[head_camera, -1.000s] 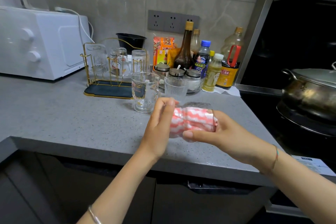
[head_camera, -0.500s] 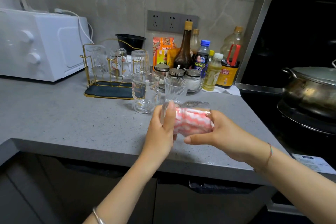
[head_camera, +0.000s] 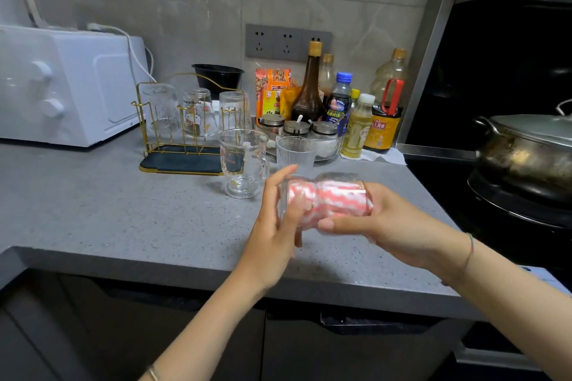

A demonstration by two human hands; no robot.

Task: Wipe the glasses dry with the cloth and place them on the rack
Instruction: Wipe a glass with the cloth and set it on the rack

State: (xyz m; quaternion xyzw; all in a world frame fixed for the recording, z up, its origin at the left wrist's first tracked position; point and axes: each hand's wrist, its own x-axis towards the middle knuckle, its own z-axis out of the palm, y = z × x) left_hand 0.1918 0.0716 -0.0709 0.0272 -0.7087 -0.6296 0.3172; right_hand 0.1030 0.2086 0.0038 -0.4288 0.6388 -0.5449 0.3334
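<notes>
Above the front of the counter (head_camera: 108, 210), a glass (head_camera: 339, 178) lies on its side between both hands, with a pink-and-white cloth (head_camera: 337, 201) stuffed inside it. Left hand (head_camera: 275, 226): thumb and fingers curled round the 9 o'clock end. Right hand (head_camera: 393, 226): fingers wrapped round the 3 o'clock end, thumb along the underside. At 12 o'clock of the held glass, a ribbed tumbler (head_camera: 295, 151) stands upright; at 11 o'clock, a handled mug (head_camera: 244, 164). At 10 o'clock, the gold wire rack (head_camera: 185, 161) carries three upturned glasses (head_camera: 198, 111). Bottles (head_camera: 309, 93) stand at 1 o'clock, a lidded pot (head_camera: 526, 151) at 3 o'clock.
</notes>
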